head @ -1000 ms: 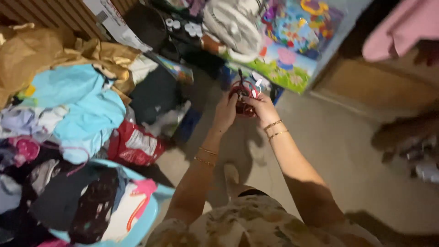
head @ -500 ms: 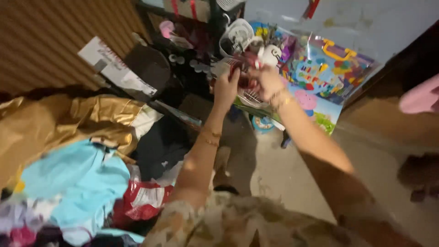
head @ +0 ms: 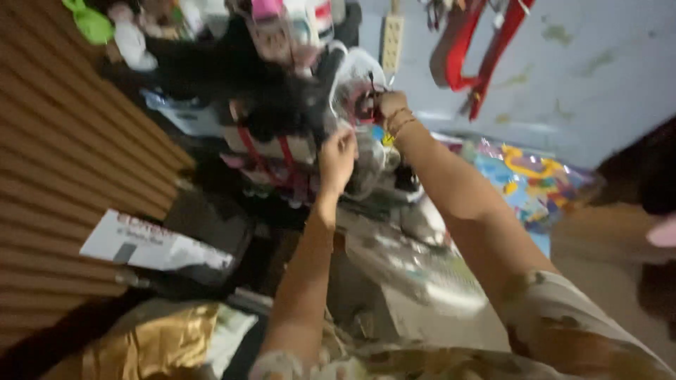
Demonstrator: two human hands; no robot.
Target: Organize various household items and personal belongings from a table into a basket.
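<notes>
Cluttered shelf [head: 267, 134] left, bare wall [head: 598, 77] right

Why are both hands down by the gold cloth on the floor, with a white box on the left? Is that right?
Not quite. In the head view, both hands are raised up at the cluttered shelf: the left hand and right hand touch things there. The gold cloth lies low, away from them. The white box is on the left.
</notes>
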